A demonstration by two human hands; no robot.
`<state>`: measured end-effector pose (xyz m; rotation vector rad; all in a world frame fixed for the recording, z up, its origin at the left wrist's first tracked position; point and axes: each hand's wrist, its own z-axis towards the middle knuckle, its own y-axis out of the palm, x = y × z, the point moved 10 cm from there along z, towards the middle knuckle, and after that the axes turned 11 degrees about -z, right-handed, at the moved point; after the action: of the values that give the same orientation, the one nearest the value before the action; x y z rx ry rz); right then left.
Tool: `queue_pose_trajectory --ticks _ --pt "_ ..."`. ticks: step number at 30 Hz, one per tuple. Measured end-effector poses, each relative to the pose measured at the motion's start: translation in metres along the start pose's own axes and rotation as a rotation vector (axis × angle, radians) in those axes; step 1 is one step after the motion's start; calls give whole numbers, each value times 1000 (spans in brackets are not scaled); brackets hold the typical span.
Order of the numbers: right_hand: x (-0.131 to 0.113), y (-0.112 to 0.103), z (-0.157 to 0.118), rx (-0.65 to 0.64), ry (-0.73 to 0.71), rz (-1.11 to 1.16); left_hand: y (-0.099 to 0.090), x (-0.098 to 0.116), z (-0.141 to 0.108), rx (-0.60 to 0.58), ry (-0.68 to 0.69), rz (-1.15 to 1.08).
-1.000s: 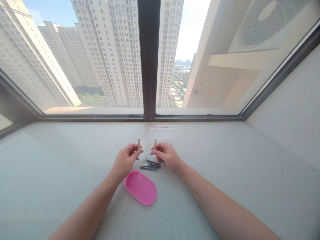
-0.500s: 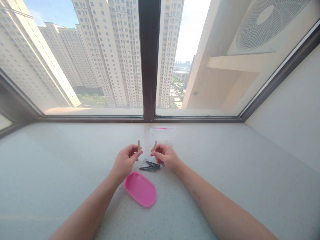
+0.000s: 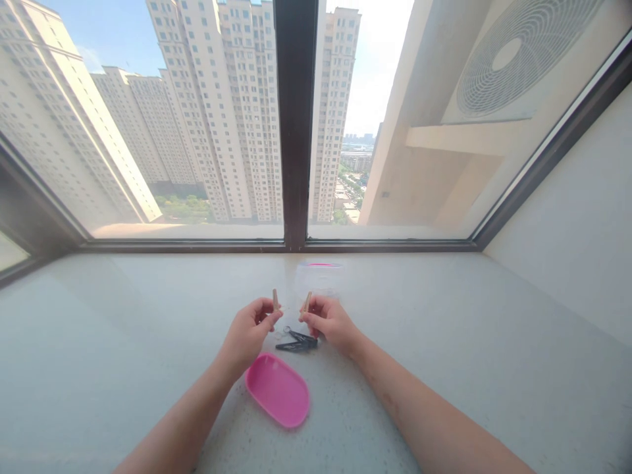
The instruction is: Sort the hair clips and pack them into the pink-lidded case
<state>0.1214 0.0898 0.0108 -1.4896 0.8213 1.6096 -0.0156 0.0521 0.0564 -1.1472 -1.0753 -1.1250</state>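
My left hand (image 3: pixel 251 331) pinches a small wooden clothespin (image 3: pixel 275 300), held upright between thumb and fingers. A second wooden clothespin (image 3: pixel 309 302), leaning slightly, is gripped the same way by my right hand (image 3: pixel 330 322). A narrow gap separates the two hands. Several black hair clips (image 3: pixel 296 345) lie in a small heap on the surface below them, close to my right fingers. Beside the heap is a small ring (image 3: pixel 286 329). Nearer to me sits a pink oval tray (image 3: pixel 278 390), its upper left edge close to my left wrist.
A clear plastic bag (image 3: pixel 320 280) with a pink strip along its top lies behind my right hand. The pale speckled windowsill (image 3: pixel 469 355) runs up to a dark window frame (image 3: pixel 385 247). A white wall (image 3: pixel 567 250) stands on the right.
The camera has tilted up a little, so everything sits lower in the picture. Both hands keep hold of their clothespins with hardly any movement. The clips and tray stay in place.
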Motion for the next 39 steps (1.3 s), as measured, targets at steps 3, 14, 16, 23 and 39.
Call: queue_pose_trajectory --ticks 3,14,16,23,39 --pt "1 0 1 -4 2 4 0 -2 1 -11 -3 1" --pt "3 4 2 -41 -28 13 0 -12 3 -25 -13 -30" --pt "3 5 2 -47 -29 10 0 -12 3 -26 -14 -33" --pt "0 5 2 -48 -32 14 2 -15 4 -37 -24 -31" --pt "0 5 3 -49 -46 10 4 -21 5 -60 -48 -31"
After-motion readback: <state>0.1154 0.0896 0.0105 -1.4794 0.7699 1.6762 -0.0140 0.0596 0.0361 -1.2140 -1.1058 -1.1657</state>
